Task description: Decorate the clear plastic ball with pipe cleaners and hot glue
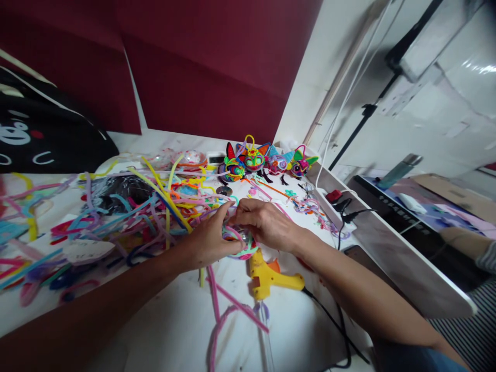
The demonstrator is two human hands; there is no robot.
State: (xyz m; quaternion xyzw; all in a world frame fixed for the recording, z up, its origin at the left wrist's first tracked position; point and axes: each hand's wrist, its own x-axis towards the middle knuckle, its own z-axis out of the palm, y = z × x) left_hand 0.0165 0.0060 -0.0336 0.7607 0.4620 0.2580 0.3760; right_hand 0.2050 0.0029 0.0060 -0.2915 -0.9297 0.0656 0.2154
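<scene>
My left hand is wrapped round the near side of a small clear ball trimmed with pink, green and orange pipe cleaners. My right hand presses against the ball's upper right, its fingertips curled in a pinch; what lies between them is hidden. Just below the ball, a yellow glue gun lies on the white table with a clear glue stick in its back end. Pink pipe cleaners lie loose to the left of the glue gun.
Tangled pipe cleaners cover the table's left side. Finished ornaments with pointed ears stand in a row at the back. A power strip with cords and a dark phone lie right. A black bag sits back left.
</scene>
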